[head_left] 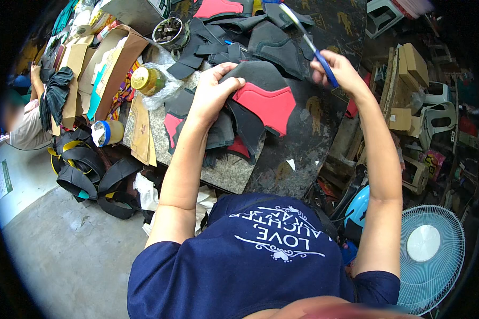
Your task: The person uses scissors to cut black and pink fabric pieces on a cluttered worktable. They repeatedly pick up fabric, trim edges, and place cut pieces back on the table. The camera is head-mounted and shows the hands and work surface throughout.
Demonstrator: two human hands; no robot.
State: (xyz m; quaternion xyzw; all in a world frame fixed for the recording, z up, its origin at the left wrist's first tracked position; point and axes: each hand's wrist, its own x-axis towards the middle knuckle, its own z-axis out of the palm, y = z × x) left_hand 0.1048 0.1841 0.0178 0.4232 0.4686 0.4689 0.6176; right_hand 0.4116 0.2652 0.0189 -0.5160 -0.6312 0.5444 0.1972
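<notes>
Gripping, head view: left grip closed on the left edge of one black-and-red piece, upper centre of the frame, apparently so its scalloped, ridged red panel stays uncovered. Right grip, upper right: closed round slender blue-handled tool. Desk: dark, scuffed. Matte black curved pieces heaped above.

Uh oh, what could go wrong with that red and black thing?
The left hand grips the red-and-black piece only at its upper left edge, so it might slip. The right hand holds a blue-handled tool that reaches toward other dark pieces; it could bump or mark one.
</notes>
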